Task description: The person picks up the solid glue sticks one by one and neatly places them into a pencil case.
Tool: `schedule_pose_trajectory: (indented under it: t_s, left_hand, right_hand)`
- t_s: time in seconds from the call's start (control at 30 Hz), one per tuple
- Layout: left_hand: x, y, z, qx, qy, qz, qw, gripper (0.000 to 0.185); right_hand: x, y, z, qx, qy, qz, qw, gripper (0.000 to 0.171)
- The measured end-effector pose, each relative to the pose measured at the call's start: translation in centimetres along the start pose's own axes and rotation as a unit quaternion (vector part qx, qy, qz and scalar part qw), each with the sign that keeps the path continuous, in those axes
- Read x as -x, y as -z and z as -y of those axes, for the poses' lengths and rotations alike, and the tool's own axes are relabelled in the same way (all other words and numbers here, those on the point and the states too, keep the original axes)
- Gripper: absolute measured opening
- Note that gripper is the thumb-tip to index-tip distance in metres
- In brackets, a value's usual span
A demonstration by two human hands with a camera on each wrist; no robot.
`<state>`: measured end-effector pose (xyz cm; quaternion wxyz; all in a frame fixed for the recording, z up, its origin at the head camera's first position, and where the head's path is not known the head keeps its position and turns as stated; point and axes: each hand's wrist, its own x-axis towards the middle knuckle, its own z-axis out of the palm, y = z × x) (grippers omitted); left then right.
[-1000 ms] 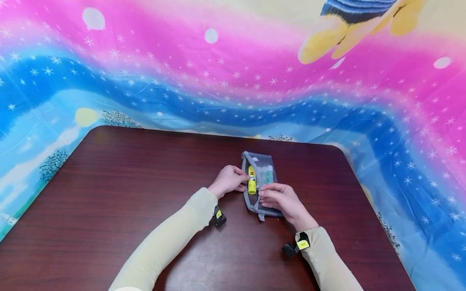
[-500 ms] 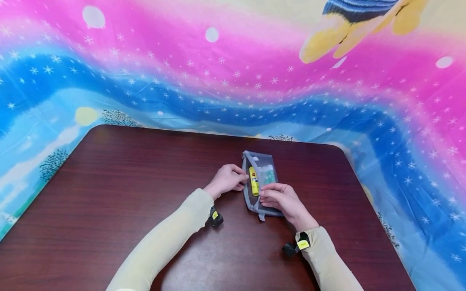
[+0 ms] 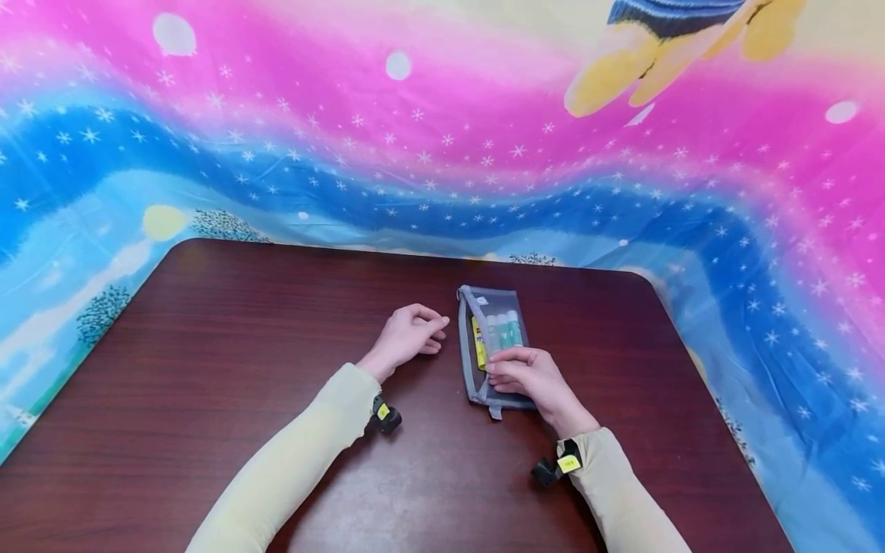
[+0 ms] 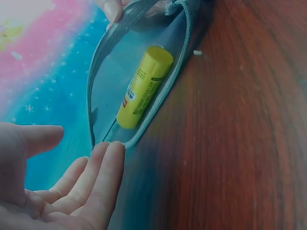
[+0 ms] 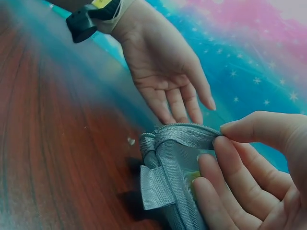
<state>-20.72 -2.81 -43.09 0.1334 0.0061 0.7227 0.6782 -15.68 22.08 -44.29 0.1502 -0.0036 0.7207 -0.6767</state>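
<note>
A grey mesh pencil pouch [image 3: 492, 349] lies on the dark wood table [image 3: 242, 369] with its zip side open. Inside it sits a yellow glue stick [image 3: 478, 343] [image 4: 144, 86] beside two green-and-white sticks [image 3: 508, 329]. My right hand [image 3: 522, 375] [image 5: 254, 163] pinches the pouch's [image 5: 172, 187] upper edge near its lower end, thumb on top and fingers curled under. My left hand [image 3: 408, 334] [image 4: 67, 182] hovers just left of the pouch [image 4: 139, 72], fingers relaxed and holding nothing; its [image 5: 168, 81] palm shows in the right wrist view.
A bright pink, blue and yellow printed cloth [image 3: 442, 138] hangs behind and around the table. The table's rounded far corners [image 3: 643, 284] lie close to the pouch's right. A small white crumb [image 5: 130, 141] lies on the wood by the pouch.
My left hand let go of the pouch's edge and drew back to the left, opening. The yellow glue stick now lies deeper in the pouch. The right hand kept its pinch.
</note>
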Motion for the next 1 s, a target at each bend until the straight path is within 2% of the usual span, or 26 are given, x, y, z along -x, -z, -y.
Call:
schedule_pose_trajectory:
  t_s: [0.3,0.63,0.8,1.0]
  left_hand:
    - [0.3,0.5,0.4,0.003,0.005,-0.009,0.9999,0.043]
    - [0.6,1.1,0.6,0.006,0.007,-0.021,0.9997,0.053]
    - [0.8,1.3,0.7,0.001,0.003,-0.02,0.9998,0.051]
    - [1.0,1.9,0.5,-0.043,-0.028,-0.018,0.9985,0.055]
  right_hand:
    - [-0.1,-1.0,-0.2,0.103,0.009,-0.011,0.995,0.031]
    - [0.5,-1.9,0.7,0.223,0.014,0.012,0.975,0.034]
    - [0.8,-2.2,0.8,0.249,0.019,0.01,0.968,0.033]
    - [1.3,-1.6,1.6,0.238,0.038,-0.019,0.97,0.036]
